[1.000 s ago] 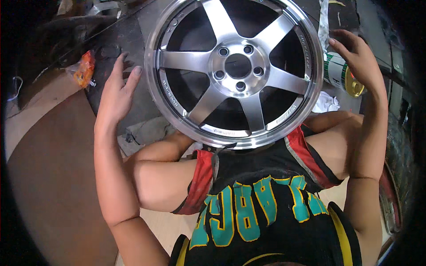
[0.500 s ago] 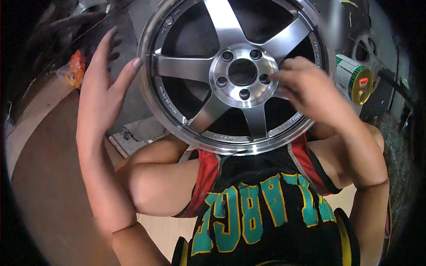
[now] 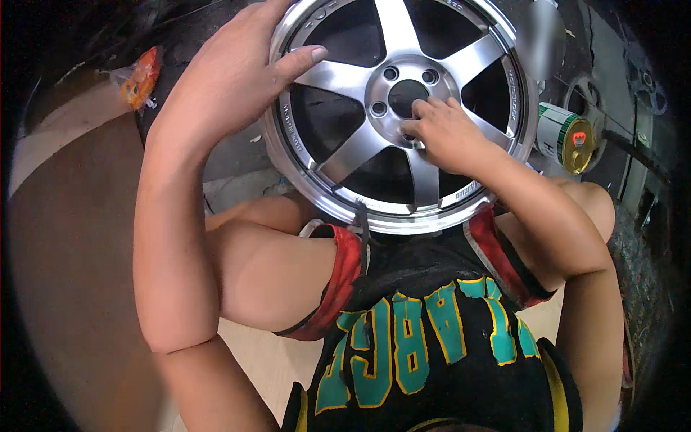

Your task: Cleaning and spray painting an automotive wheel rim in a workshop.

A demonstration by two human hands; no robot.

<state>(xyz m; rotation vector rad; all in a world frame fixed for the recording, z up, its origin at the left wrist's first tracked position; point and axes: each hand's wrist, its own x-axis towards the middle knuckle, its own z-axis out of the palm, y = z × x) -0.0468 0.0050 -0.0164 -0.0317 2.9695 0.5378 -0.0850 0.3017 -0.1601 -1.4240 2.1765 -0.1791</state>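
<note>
Silver metal with a bright, machined sheen makes up the alloy wheel (image 3: 390,129), which lies face up in the far middle, its near edge at the person's black-and-red shorts (image 3: 486,243). Six broad, brushed spokes (image 3: 353,155) run from the hub out to a polished, stepped rim (image 3: 403,224); dark gaps show between them. Small raised lettering follows the rim's inner ledge. Round lug holes (image 3: 391,73) ring the dark centre bore (image 3: 403,93), some of them covered.

The right hand (image 3: 448,137) is over the near right of the hub, fingers bent; whether it pinches anything cannot be told. The left hand (image 3: 248,68) lies at the rim's left side, thumb stretched over toward the left spoke, the other fingertips out of view, so its grip cannot be told.

Just right of the wheel, a green-and-white can (image 3: 565,137) with a gold end lies on its side. Farther left sits an orange plastic packet (image 3: 140,79).
</note>
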